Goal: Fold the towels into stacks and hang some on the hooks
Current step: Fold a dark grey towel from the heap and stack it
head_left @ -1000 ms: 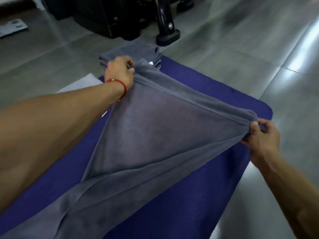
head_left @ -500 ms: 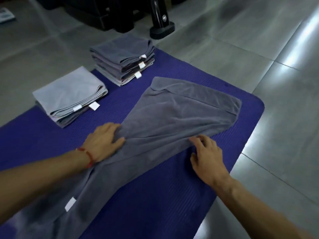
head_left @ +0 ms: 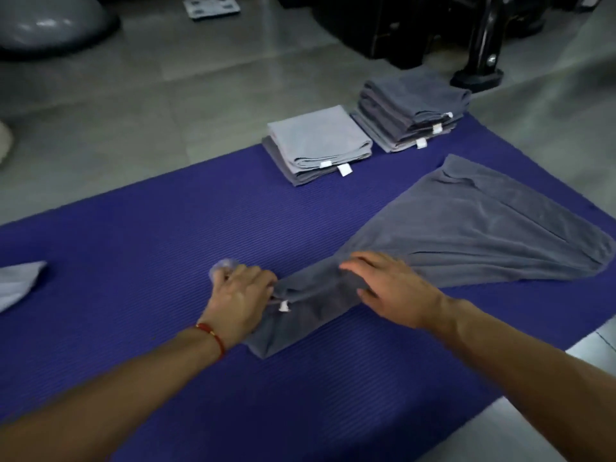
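A dark grey towel (head_left: 483, 235) lies across the blue mat (head_left: 166, 261), fanned out at the far right and bunched at its near end. My left hand (head_left: 241, 295) grips that bunched near end beside a small white label. My right hand (head_left: 390, 288) lies flat on the towel just to the right, fingers straight. Behind them are two folded stacks: a light grey stack (head_left: 318, 145) and a taller dark grey stack (head_left: 413, 108).
Another light grey towel (head_left: 16, 283) pokes in at the mat's left edge. Grey tiled floor surrounds the mat. A black stand foot (head_left: 476, 75) and dark equipment sit behind the stacks; a grey dome (head_left: 53, 21) is far left.
The towel was held up stretched between both hands, then laid down. Both hands have since slid along it to its near end, and the view has swung left.
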`<state>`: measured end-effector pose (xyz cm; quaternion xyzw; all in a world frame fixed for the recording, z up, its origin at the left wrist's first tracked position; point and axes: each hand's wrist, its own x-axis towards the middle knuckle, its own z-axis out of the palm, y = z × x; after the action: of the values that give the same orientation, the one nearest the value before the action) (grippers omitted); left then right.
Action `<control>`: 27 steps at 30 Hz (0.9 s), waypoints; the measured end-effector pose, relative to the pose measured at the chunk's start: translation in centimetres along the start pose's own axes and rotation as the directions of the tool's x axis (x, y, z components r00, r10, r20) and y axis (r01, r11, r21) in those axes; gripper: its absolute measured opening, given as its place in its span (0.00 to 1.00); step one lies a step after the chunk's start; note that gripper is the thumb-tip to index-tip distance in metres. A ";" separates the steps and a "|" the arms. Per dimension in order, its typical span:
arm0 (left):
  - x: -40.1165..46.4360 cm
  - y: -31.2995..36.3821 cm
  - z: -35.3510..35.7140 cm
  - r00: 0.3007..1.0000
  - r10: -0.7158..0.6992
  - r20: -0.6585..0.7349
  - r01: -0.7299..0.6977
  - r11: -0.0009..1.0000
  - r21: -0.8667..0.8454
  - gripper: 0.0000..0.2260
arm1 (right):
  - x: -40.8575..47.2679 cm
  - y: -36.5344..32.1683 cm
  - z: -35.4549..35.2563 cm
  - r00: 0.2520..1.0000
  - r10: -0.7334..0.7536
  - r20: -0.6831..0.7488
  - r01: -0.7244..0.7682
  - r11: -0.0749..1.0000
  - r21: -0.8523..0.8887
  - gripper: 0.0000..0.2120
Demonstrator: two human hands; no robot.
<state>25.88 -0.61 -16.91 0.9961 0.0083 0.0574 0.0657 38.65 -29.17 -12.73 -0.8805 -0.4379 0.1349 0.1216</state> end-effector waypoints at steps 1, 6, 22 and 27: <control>-1.7 0.7 -0.8 0.997 0.061 -0.042 -0.061 0.998 0.001 0.12 | 0.8 -1.7 0.1 0.997 -0.069 0.035 0.070 0.997 -0.020 0.33; -11.3 2.8 -2.1 0.983 0.080 -0.165 -0.111 0.976 -0.185 0.06 | 2.3 -7.8 2.2 0.901 -0.287 0.326 0.352 0.922 -0.162 0.33; -20.8 6.6 1.2 0.772 -0.585 0.247 0.610 0.575 -0.545 0.07 | 7.7 -13.2 6.1 0.822 -0.371 0.432 0.427 0.903 -0.037 0.30; -22.5 6.0 -1.9 0.691 -0.669 0.273 0.676 0.465 -0.572 0.08 | 10.9 -15.2 6.3 0.670 -0.477 0.569 0.571 0.821 0.015 0.11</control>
<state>3.42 -6.87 -16.80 0.8274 0.3789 0.0209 0.4141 31.61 -10.86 -15.00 -0.6468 -0.6978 0.3040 -0.0484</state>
